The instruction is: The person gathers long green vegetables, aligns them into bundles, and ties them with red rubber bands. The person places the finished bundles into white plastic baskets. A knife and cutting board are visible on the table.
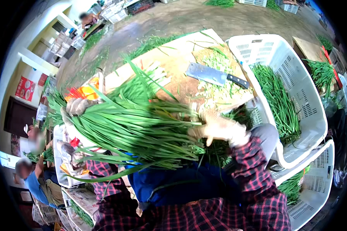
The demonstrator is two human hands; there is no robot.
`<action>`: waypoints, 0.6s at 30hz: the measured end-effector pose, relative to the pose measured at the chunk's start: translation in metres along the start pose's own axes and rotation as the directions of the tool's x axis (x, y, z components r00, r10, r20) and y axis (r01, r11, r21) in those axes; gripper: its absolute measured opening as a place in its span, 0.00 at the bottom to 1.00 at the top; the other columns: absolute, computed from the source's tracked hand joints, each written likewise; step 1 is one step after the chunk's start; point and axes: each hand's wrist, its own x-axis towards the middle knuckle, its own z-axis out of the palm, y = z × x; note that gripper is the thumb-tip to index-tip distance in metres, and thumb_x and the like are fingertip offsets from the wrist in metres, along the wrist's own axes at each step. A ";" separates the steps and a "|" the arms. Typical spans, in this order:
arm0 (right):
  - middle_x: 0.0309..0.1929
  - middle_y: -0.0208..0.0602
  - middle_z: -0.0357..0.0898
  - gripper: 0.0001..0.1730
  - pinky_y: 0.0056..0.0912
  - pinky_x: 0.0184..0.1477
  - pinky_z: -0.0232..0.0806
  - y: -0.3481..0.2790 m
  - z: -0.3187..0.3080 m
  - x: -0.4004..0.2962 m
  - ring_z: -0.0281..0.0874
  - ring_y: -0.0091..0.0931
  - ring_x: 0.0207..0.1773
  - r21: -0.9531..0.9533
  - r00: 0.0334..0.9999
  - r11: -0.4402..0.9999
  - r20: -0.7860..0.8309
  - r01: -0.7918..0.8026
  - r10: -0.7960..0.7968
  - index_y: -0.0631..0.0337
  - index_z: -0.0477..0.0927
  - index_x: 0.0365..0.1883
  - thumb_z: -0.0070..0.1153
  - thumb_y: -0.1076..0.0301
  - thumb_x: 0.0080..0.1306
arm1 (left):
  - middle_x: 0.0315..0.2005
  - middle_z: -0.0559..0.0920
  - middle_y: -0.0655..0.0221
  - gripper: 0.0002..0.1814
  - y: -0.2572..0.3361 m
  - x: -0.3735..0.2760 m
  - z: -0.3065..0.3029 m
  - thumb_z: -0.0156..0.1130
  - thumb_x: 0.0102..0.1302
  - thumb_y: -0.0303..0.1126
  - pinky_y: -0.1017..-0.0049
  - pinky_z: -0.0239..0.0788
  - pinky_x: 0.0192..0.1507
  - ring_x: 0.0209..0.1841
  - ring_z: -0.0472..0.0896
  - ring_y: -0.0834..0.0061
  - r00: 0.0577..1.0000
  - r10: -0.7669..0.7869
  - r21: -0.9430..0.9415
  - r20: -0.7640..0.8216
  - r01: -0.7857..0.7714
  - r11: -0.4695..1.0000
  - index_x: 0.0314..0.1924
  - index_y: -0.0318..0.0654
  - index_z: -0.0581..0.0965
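Observation:
A big bunch of long green Chinese chives (118, 124) lies across my lap, over a blue apron (173, 184). My left hand (80, 106), in a grey-stained glove, grips the leafy end of the bunch. At the stem ends is my right hand (219, 127), pale and blurred by motion, with fingers spread; whether it touches the stems is unclear. Beyond the bunch, a cleaver (206, 74) with a black handle rests on a wooden board (176, 88). Chopped pale stem pieces (211, 93) are scattered around the blade. More chives (153, 72) lie on the board's left part.
At right stands a white plastic crate (306, 115) holding chives (277, 106). Below it is another white crate (315, 184). Red ties (75, 93) and an orange bag (89, 89) sit left of the board. A person in blue (37, 184) works at far left.

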 end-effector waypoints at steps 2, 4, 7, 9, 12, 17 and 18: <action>0.36 0.30 0.77 0.26 0.18 0.20 0.64 0.028 0.019 -0.014 0.73 0.18 0.28 0.108 0.968 0.963 -0.012 -0.248 0.250 0.56 0.70 0.60 0.56 0.59 0.66 | 0.20 0.64 0.85 0.14 -0.006 0.010 0.015 0.56 0.68 0.39 0.76 0.61 0.47 0.26 0.62 0.85 0.991 -0.064 0.001 0.117 0.065 0.998 0.26 0.52 0.63; 0.16 0.17 0.60 0.08 0.18 0.17 0.47 0.059 0.038 -0.020 0.54 0.13 0.15 0.403 0.982 0.915 -0.169 -0.007 0.082 0.60 0.77 0.37 0.50 0.66 0.71 | 0.20 0.65 0.85 0.14 0.015 0.000 0.037 0.56 0.68 0.39 0.75 0.61 0.46 0.25 0.64 0.85 0.995 -0.032 0.051 0.096 0.028 0.998 0.26 0.51 0.64; 0.15 0.18 0.60 0.10 0.18 0.18 0.43 0.081 0.031 -0.048 0.50 0.12 0.16 0.604 0.824 0.792 -0.490 0.085 0.285 0.59 0.78 0.34 0.51 0.64 0.72 | 0.20 0.65 0.85 0.14 0.024 0.004 0.025 0.57 0.68 0.39 0.75 0.60 0.46 0.24 0.64 0.85 0.988 -0.033 0.136 0.153 0.012 0.991 0.27 0.51 0.64; 0.17 0.25 0.67 0.11 0.21 0.23 0.56 0.097 0.031 -0.041 0.61 0.17 0.19 -0.017 0.670 1.000 -0.742 0.003 -0.015 0.63 0.79 0.33 0.54 0.65 0.70 | 0.20 0.65 0.85 0.14 0.025 0.005 0.033 0.57 0.68 0.38 0.76 0.60 0.46 0.23 0.64 0.85 0.988 -0.029 0.154 0.153 0.005 0.988 0.27 0.51 0.64; 0.38 0.46 0.80 0.19 0.37 0.48 0.69 0.078 0.041 -0.041 0.78 0.40 0.44 -0.570 0.722 0.795 -0.638 -0.208 -0.269 0.63 0.79 0.49 0.63 0.65 0.60 | 0.20 0.65 0.84 0.13 0.030 0.003 0.037 0.53 0.70 0.39 0.74 0.60 0.48 0.24 0.64 0.84 0.979 -0.050 0.151 0.196 0.020 0.988 0.28 0.50 0.65; 0.44 0.46 0.79 0.23 0.39 0.50 0.69 -0.026 0.048 0.009 0.77 0.42 0.49 -0.644 0.600 0.738 -0.514 0.203 -0.613 0.61 0.78 0.51 0.63 0.66 0.57 | 0.21 0.67 0.83 0.12 0.029 0.002 0.032 0.52 0.71 0.41 0.74 0.61 0.49 0.27 0.68 0.84 0.934 -0.107 0.094 0.341 0.080 0.992 0.29 0.50 0.66; 0.41 0.47 0.80 0.20 0.38 0.49 0.69 -0.028 0.044 0.018 0.78 0.42 0.46 -0.581 0.671 0.767 -0.458 0.270 -0.583 0.61 0.80 0.48 0.63 0.68 0.57 | 0.22 0.68 0.83 0.12 0.020 0.007 0.033 0.52 0.71 0.41 0.74 0.61 0.49 0.27 0.68 0.84 0.928 -0.126 0.072 0.351 0.107 0.992 0.29 0.50 0.67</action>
